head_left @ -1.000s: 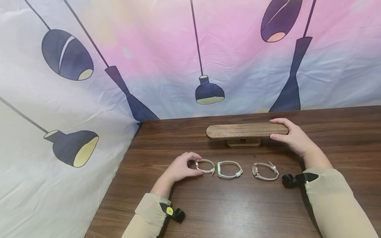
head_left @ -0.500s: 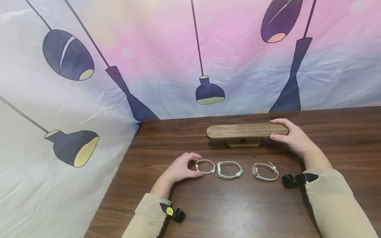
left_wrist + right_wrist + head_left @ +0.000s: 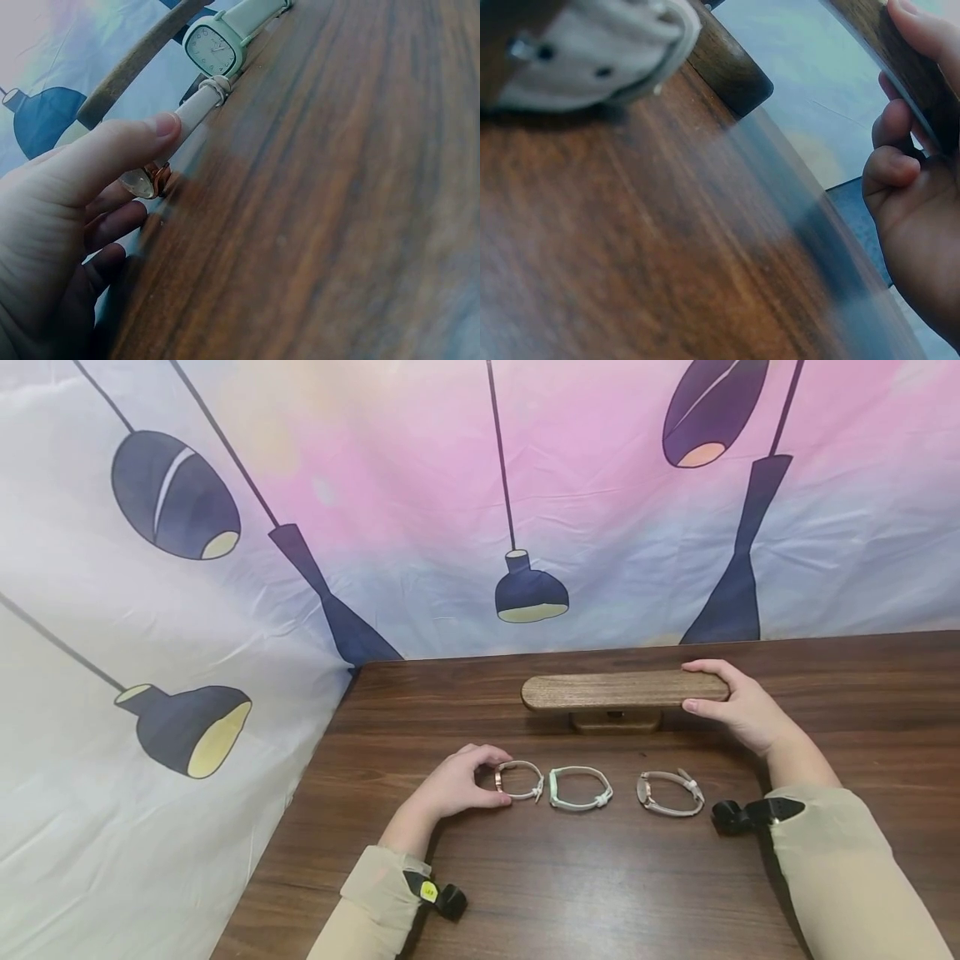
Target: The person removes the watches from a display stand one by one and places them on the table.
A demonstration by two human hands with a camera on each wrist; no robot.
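Observation:
Three wristwatches lie in a row on the dark wooden table [image 3: 600, 893]. My left hand [image 3: 501, 778] pinches the leftmost watch [image 3: 519, 779] between thumb and fingers; it has a rose-gold case [image 3: 148, 180] and a white strap [image 3: 191, 112]. A mint-green watch [image 3: 579, 788] [image 3: 214, 45] lies just to its right, and a beige watch [image 3: 669, 792] [image 3: 585, 52] further right. Behind them stands a wooden bar stand [image 3: 615, 690] on a small base [image 3: 615, 720]. My right hand [image 3: 693, 687] grips the bar's right end [image 3: 900, 67], thumb in front and fingers over the top.
A printed cloth backdrop [image 3: 480, 502] with lamp shapes hangs behind the table and drapes down past its left edge [image 3: 300, 793]. Black wrist cameras sit on both sleeves [image 3: 450, 900] [image 3: 731, 816]. Bare tabletop stretches toward me in front of the watches.

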